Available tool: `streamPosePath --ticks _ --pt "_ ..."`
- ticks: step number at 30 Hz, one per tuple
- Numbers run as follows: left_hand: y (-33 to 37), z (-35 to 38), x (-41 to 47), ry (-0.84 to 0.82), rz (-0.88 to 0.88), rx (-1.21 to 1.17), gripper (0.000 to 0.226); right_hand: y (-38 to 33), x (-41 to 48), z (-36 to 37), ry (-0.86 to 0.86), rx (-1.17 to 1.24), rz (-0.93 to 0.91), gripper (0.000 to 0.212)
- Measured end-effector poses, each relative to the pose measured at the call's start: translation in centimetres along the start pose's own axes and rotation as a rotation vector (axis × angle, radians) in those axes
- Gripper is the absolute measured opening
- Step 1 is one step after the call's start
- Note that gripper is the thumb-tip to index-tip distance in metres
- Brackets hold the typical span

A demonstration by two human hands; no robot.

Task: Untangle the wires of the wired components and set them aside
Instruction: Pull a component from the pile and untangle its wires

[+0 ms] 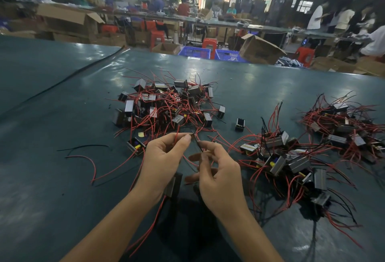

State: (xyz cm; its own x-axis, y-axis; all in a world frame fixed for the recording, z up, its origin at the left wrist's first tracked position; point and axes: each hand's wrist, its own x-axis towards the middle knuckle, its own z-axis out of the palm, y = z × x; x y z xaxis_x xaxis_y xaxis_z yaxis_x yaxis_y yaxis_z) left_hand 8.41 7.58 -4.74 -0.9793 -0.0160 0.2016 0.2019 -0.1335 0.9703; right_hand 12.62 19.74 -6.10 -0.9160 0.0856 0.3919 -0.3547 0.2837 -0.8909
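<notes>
Two hands up over the green table mat [62, 188], close together, working one component. Far left: loose red wire [91, 163] and a black wire [83, 147] lying free on the mat, well clear of everything. Beyond, centre-left: the tangled heap [164, 103] of small transformer-like blocks, red leads knotted through it, still plainly unsorted. Left hand [164, 155] next, fingers narrowed to a pinch on a red lead [176, 137] near its tip. Below that wrist, a dark component [174, 184] hanging, apparently on the wires being held, red leads trailing down toward the body. Right hand [218, 176] just beside, thumb and forefinger closed on a thin black lead [198, 144], other fingers loosely curled. Black lead running up and to the left, ending close against the left pinch; whether the two leads cross or twist there, cannot tell. Key relation: component low between both wrists, nearer the left one, wires rising from it to the fingertips. Likely call: draw the hands apart sideways to separate red from black. Right again: a looser group [281, 157] of components near the right hand, then another pile [343, 128] farther right, probably the set-aside side, so the right hand better placed for the drop.
</notes>
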Motion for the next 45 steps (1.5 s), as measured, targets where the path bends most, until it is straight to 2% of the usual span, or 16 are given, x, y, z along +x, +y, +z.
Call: streamPosePath --ticks 3,6,16,23,27,30,33,37,40,45 --pt "0.1 0.0 0.0 -0.002 -0.031 -0.032 0.014 0.1 0.0 0.2 0.015 0.003 -0.008 0.038" --pt "0.1 0.0 -0.1 0.001 -0.05 -0.034 0.016 0.2 0.0 0.2 0.026 0.017 -0.004 0.032" --pt "0.8 0.4 -0.6 0.0 -0.009 -0.055 0.011 0.2 0.0 0.5 0.011 0.004 -0.051 0.035" --pt "1.2 0.2 -0.4 -0.028 -0.065 -0.054 0.015 0.0 0.6 -0.1 0.06 -0.086 -0.184 0.018" --pt "1.5 0.0 -0.3 -0.097 -0.096 -0.008 0.014 -0.2 1.8 -1.2 0.056 -0.165 -0.321 0.028" --pt "1.8 -0.2 0.0 -0.13 -0.126 -0.002 0.018 -0.3 2.4 -1.5 0.005 -0.194 -0.408 0.022" --pt "1.8 -0.4 0.1 -0.163 -0.119 0.045 0.024 -0.3 2.5 -1.7 -0.013 -0.162 -0.352 0.016" --pt "2.0 -0.6 0.0 -0.243 -0.112 0.063 0.019 -0.6 2.4 -2.0 -0.036 -0.042 -0.182 0.012" --pt "2.3 -0.7 -0.1 -0.277 -0.077 0.065 0.017 -0.7 2.4 -2.2 -0.043 -0.034 -0.124 0.009" --pt "2.3 -1.0 0.0 -0.264 0.035 0.181 0.016 -0.5 2.3 -2.2 -0.011 -0.053 -0.066 0.019"
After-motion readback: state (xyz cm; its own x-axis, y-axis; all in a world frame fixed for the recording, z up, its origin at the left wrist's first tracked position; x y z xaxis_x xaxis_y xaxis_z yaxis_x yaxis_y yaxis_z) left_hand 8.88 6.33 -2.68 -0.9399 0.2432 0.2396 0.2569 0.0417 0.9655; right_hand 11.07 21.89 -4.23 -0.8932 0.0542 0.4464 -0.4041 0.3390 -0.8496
